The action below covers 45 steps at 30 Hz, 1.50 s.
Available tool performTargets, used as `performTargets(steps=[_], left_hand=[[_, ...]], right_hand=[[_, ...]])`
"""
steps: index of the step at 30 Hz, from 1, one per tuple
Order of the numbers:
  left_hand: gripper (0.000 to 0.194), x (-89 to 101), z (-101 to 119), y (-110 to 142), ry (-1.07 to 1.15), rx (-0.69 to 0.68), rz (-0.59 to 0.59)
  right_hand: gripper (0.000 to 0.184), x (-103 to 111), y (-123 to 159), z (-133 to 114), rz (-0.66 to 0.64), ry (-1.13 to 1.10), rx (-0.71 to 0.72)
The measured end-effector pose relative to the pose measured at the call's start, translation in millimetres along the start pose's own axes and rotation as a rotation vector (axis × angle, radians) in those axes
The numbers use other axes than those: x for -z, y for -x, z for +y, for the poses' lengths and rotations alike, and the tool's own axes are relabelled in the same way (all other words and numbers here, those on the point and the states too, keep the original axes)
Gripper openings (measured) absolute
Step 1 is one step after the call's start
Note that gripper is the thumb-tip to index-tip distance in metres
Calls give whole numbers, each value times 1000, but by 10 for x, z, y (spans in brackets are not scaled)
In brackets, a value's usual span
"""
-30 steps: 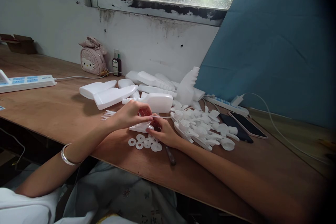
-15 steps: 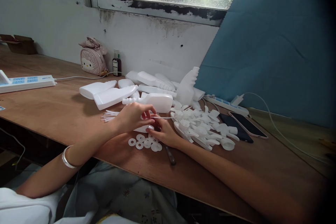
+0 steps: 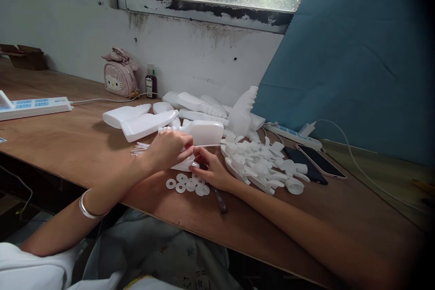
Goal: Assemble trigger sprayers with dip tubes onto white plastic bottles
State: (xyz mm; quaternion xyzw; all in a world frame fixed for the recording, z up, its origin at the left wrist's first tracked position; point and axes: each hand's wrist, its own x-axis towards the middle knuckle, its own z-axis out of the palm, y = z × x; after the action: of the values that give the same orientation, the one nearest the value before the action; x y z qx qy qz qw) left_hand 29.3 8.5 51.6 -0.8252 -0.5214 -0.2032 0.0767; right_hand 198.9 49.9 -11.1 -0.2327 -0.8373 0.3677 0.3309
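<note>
My left hand (image 3: 170, 148) is closed in a pinch on a thin white tube (image 3: 209, 146) that runs out to the right just above the table. Below it my right hand (image 3: 210, 168) is curled round a small white plastic part (image 3: 185, 164), fingers closed. Several white ring washers (image 3: 186, 185) lie on the wood just in front of both hands. A bundle of thin white tubes (image 3: 138, 148) lies to the left of my left hand. A pile of white caps and trigger parts (image 3: 261, 165) sits close on the right.
White plastic bottles (image 3: 146, 124) lie in a heap behind the hands toward the wall. Two phones (image 3: 314, 159) and a power strip (image 3: 288, 134) lie at right, another power strip (image 3: 34, 106) at far left. A pink bag (image 3: 119, 77) and a dark bottle (image 3: 151, 84) stand by the wall. A dark tool (image 3: 220, 200) lies near the table (image 3: 68, 145) edge.
My left hand has lifted a little and moved up and left, with the thin tube now higher. My right hand has stayed on the small white part.
</note>
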Motion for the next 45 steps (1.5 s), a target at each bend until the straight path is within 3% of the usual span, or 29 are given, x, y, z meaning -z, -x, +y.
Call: performTargets(steps=[11,20,30,38,45], left_hand=[[26,1,-40,10,73,72,-42],[25,6,-65,-9,-30,163,-24],[23,-32,-107,2,-74,156,-17],[22,-22,-76,-8,-39,140,-104],[15,-20,-94,-11,-1,144,-45]], right_hand=[[29,-1,1,-37,-2,-14,-49],[32,-9,19,-47,17,11,-49],[57,-15,44,-100,31,29,-67],[64,-15,36,-80,35,134,88],[66,-11,41,-59,21,181,148]])
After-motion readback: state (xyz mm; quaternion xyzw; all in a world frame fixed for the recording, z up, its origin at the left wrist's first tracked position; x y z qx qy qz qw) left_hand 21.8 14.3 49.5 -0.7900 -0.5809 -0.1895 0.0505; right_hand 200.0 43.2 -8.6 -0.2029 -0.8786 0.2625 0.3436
